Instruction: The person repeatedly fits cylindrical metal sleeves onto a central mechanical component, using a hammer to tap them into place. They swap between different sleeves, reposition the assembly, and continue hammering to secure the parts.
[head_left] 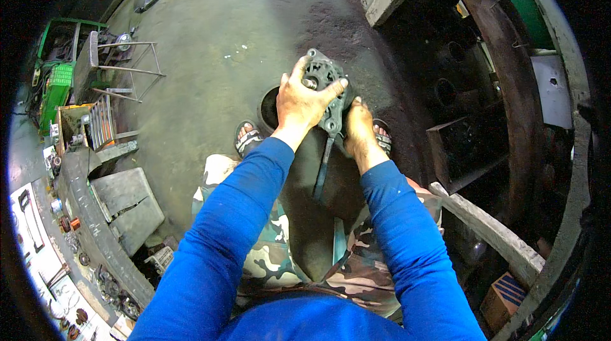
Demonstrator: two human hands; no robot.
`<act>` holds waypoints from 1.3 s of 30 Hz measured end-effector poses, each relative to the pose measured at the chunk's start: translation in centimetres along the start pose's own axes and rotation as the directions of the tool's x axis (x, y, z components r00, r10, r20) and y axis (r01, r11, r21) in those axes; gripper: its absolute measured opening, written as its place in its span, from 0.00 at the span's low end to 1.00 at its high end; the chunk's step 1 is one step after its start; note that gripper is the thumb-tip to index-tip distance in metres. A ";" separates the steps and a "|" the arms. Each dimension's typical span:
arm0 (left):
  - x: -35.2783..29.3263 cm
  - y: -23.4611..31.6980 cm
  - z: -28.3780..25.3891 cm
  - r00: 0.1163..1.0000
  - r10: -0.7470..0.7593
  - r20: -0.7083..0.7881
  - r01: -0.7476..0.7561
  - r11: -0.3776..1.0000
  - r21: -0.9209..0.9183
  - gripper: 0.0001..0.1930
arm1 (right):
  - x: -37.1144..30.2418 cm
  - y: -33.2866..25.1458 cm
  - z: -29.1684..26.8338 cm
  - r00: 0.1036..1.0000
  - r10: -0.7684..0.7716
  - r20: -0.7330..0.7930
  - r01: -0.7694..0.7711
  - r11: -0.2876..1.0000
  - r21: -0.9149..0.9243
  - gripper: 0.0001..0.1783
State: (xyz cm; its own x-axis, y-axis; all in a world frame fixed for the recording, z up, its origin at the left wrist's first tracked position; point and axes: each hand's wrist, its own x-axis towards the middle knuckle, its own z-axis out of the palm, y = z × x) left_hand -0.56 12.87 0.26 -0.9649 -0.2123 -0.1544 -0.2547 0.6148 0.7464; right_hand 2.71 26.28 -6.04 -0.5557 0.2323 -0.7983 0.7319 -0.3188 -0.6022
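Observation:
An alternator [326,73] with a grey, slotted metal housing is held in front of me between my knees. My left hand [298,104] grips its near-left face, thumb and fingers spread around the shaft end. Along its right side lies my right hand [360,127], with its fingers partly hidden behind the housing. Just below the alternator is a long, slim tool [323,169], possibly a screwdriver; whether it touches the housing I cannot tell. A dark round container [268,108] shows beside my left wrist, partly covered by my hand and the alternator.
On the left are a metal-legged stool [121,67], a green crate [58,86] and a cracked grey seat [127,204]. A bench [102,226] with small parts and a hacksaw [28,220] runs at lower left. Wooden beams [490,233] and dark shelving stand close on my right.

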 end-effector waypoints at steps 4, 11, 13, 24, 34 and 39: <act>-1.1 0.7 0.7 0.993 -0.007 0.115 -0.013 0.984 0.176 0.55 | 1.0 1.8 -0.8 0.990 0.143 -0.001 -0.143 0.989 0.029 0.31; -1.5 1.5 1.7 0.991 0.015 0.133 -0.055 0.953 0.300 0.55 | 2.5 3.8 -1.4 0.984 0.126 0.123 -0.144 0.979 0.146 0.31; -1.6 1.5 2.0 0.988 0.040 0.146 -0.088 0.937 0.339 0.54 | 3.3 4.8 -0.9 0.991 0.093 0.096 -0.100 0.992 0.073 0.31; -1.4 1.7 2.5 0.984 0.080 0.162 -0.133 0.927 0.350 0.51 | 3.1 6.2 0.7 0.998 -0.040 -0.044 0.048 0.979 0.197 0.32; -1.6 2.9 3.7 0.971 0.144 0.193 -0.213 0.888 0.407 0.52 | 2.5 4.8 -1.0 0.997 -0.038 -0.064 0.047 0.989 0.137 0.31; -1.9 2.7 4.0 0.967 0.158 0.198 -0.230 0.875 0.426 0.46 | 2.4 4.7 -1.5 0.979 -0.151 -0.133 0.141 0.987 -0.082 0.31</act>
State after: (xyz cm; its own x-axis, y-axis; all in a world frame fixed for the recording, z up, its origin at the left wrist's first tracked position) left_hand 0.36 17.96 0.01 -0.9863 0.0426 -0.1596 -0.0276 0.9102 0.4132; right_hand 5.42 26.73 -10.79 -0.6024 0.3984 -0.6917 0.6757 -0.2067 -0.7076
